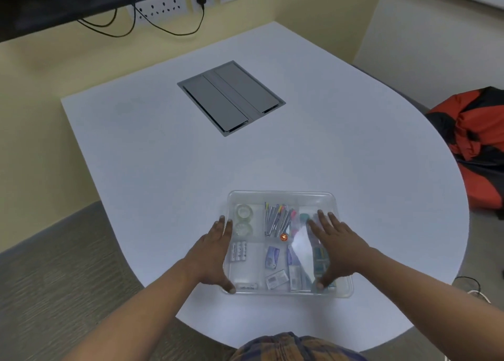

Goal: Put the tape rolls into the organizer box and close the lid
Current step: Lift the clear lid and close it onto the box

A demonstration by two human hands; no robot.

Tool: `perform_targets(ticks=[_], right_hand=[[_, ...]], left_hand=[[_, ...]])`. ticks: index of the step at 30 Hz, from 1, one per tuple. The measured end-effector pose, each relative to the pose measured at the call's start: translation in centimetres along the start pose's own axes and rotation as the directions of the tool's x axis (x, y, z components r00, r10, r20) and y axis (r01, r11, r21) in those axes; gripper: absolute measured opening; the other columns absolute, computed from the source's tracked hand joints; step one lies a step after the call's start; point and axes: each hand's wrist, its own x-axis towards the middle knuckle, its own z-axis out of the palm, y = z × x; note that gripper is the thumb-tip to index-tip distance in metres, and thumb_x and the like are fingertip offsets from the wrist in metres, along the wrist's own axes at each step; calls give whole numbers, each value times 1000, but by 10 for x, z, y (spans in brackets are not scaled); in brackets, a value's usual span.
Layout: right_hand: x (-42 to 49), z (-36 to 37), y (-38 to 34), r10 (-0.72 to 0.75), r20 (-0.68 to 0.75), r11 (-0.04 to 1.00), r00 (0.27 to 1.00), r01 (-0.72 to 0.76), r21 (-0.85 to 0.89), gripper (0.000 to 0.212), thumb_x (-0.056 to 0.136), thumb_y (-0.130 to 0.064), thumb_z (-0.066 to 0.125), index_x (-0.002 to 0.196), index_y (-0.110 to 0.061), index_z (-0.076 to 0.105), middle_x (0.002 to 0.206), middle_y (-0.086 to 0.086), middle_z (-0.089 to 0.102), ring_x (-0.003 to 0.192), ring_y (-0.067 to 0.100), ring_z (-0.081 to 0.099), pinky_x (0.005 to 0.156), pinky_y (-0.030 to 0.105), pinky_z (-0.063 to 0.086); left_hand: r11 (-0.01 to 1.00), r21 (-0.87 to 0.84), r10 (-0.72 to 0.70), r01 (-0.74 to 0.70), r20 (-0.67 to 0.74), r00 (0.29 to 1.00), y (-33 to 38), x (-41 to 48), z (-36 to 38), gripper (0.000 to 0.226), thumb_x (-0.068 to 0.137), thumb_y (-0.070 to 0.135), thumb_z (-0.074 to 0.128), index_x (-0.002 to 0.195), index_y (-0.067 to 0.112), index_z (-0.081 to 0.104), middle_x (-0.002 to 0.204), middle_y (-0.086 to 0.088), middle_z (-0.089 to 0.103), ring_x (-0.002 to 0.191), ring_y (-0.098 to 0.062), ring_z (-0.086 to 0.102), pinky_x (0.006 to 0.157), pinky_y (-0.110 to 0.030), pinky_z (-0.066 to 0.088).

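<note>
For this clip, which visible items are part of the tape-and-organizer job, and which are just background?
Part of the job:
- organizer box, clear lid on it
- two tape rolls, inside its far-left compartment
- left hand and right hand, flat on the lid

Just lying about:
- grey cable hatch in the table
- red and black bag
- wall sockets

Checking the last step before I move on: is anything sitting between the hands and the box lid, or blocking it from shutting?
Nothing visible does. The left hand and right hand rest flat on the clear lid, with two tape rolls underneath in the far-left compartment.
</note>
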Motion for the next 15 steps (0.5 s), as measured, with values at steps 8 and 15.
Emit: perform_targets(ticks=[8, 15], right_hand=[[-4, 18, 1, -39, 44, 997, 998, 41, -67, 163, 33, -89, 68, 139, -30, -41, 148, 5, -47, 129, 30, -49, 109, 47, -20], [-5, 24, 5, -41, 15, 999, 999, 41, -21, 162, 29, -93, 63, 139, -34, -40, 148, 1, -48, 130, 25, -50, 109, 44, -23]], left_hand=[[997, 81, -16, 14, 36, 999, 4, 3, 16, 158, 47, 74, 76, 137, 9, -35, 147, -12, -43, 137, -26, -36, 117, -38, -11], [997, 65, -30, 29, 10, 1000, 2, 3, 21, 159, 43, 78, 74, 128, 14, -45, 143, -8, -48, 135, -23, -40, 116, -37, -11]])
